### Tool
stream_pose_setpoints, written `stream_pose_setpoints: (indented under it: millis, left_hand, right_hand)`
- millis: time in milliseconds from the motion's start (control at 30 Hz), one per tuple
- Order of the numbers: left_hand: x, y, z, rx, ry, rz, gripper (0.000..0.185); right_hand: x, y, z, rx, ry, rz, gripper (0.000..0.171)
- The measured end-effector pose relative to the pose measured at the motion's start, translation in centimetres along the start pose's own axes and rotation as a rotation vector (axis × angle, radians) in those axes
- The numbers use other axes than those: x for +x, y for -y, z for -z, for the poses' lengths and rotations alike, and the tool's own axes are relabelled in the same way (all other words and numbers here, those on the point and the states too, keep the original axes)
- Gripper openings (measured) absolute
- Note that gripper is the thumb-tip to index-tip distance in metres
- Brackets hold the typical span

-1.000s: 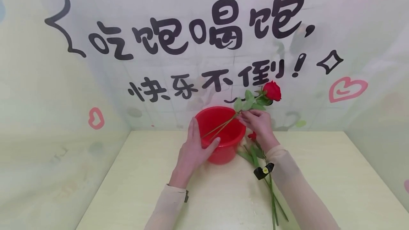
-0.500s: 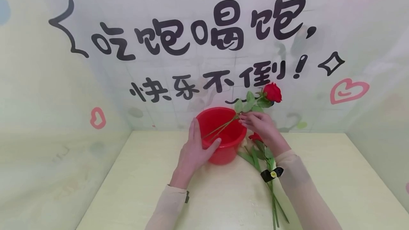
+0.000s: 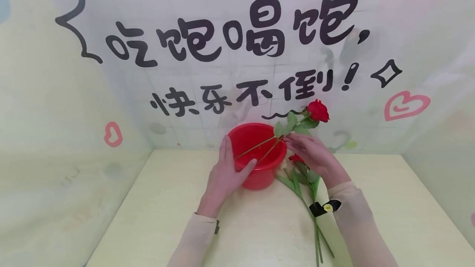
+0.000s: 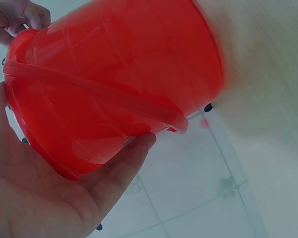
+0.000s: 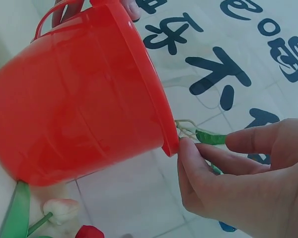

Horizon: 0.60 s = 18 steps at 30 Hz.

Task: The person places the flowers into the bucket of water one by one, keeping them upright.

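**Rose stems leaning in the red bucket, a hand on each side**

Rose stems [image 3: 259, 148] are slanting out of the red bucket [image 3: 256, 155], their lower ends inside it and the red bloom [image 3: 318, 111] hanging out past the right rim, in front of the wall. The bucket is standing on the pale table [image 3: 156, 217], near its back edge.

The left hand [image 3: 226, 174] is gripping the bucket's near left side, fingers wrapping the wall and the thumb hooking over the rim; the left wrist view is showing the fingers curling under the red plastic.

The right hand [image 3: 315, 155] is sitting just beside the right rim. In the right wrist view its thumb and fingertips [image 5: 238, 144] are pinching the green stem where it is crossing the rim, close to the leaves [image 3: 289, 122].

More flowers [image 3: 302, 176] are lying flat on the table to the right of the bucket, under the right forearm, with their stems running toward the near edge. A second red bloom is peeking out beside the bucket's base, and a pale bud [image 5: 62, 208] is showing there in the right wrist view.

Behind, the wall is carrying large black lettering [image 3: 230, 36] and pink hearts [image 3: 406, 104].
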State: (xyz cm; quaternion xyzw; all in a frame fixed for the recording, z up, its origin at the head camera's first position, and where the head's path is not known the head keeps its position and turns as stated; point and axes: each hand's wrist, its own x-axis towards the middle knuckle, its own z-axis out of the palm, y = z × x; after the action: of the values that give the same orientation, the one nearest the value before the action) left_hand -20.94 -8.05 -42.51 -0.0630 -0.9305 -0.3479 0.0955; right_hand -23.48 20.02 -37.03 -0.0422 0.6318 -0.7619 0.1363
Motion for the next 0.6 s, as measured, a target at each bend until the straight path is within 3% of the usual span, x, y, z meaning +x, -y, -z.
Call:
stream_pose_setpoints:
  millis: [133,400,600]
  left_hand:
    - [0.0,0.2,-0.1,-0.013,-0.003,-0.006,0.117]
    - [0.1,0.0,-0.1,-0.002,0.001,-0.021,0.116]
    - [-0.1,-0.2,0.1,-0.003,0.003,-0.004,0.116]
  right_hand:
    - [-0.3,-0.3,0.4,0.034,0.008,-0.011,0.054]
    - [-2.1,-1.0,2.2,-0.025,0.0,-0.001,0.057]
    - [-3.7,-2.0,4.8,-0.158,-0.051,0.012,0.043]
